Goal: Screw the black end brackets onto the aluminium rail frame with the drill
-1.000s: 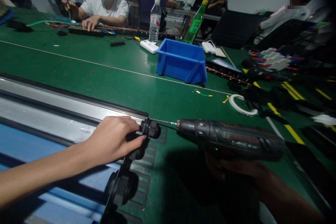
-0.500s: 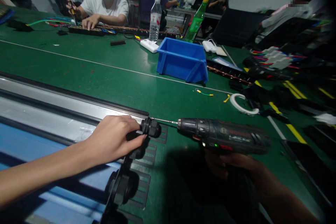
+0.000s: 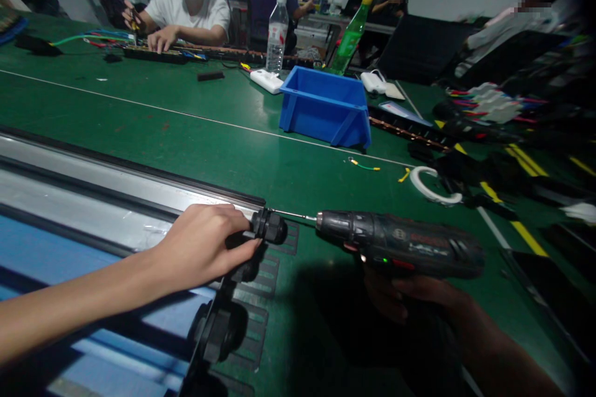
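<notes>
My left hand (image 3: 209, 245) grips the upper black cable gland (image 3: 270, 227) at the end of a long metal case (image 3: 93, 183), thumb below and fingers above. My right hand (image 3: 419, 298), in shadow, is wrapped round the handle of a black power drill (image 3: 395, 242). The drill lies level, pointing left, and its long thin bit (image 3: 291, 214) reaches the corner of the case's end plate beside that gland. More black glands (image 3: 218, 330) stick out lower along the same end. The screw head at the bit's tip is too small to make out.
A blue bin (image 3: 323, 108) stands behind the drill, with a clear bottle (image 3: 276, 37) and a green bottle (image 3: 351, 37) beyond. A white ring (image 3: 433, 186) and dark tools lie right. Across the green table (image 3: 186, 136) a person in white works.
The whole view has shifted very slightly. Both hands, the drill and the case keep nearly the same places relative to each other.
</notes>
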Available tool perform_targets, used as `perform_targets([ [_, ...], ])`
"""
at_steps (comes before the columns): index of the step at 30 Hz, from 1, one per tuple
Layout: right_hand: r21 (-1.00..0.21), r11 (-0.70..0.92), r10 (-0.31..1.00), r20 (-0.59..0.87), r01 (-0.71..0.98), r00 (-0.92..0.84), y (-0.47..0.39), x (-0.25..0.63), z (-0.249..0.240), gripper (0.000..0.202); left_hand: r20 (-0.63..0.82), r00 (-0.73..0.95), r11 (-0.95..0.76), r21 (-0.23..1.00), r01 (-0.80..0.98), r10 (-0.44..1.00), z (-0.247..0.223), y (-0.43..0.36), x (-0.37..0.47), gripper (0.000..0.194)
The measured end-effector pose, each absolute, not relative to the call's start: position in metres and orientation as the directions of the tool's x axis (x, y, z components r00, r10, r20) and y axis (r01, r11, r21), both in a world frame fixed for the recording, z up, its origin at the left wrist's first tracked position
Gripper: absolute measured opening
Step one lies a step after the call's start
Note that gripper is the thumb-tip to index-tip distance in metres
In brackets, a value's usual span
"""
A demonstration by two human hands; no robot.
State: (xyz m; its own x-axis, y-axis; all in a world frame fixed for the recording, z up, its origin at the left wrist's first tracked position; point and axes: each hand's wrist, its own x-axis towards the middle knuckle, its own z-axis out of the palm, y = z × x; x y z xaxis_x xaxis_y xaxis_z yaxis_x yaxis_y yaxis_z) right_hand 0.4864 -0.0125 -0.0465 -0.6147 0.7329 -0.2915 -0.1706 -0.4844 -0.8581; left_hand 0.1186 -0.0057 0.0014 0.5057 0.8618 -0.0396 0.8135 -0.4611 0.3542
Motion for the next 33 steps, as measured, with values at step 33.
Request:
perform_targets([
  [33,-0.758,-0.593,0.768,-0.432,-0.27,-0.472,-0.03,0.469,-0.027,0.049,-0.022,0.516,-0.475,0.361,0.802,0.856,0.002,-0.006,0.119,0.037],
])
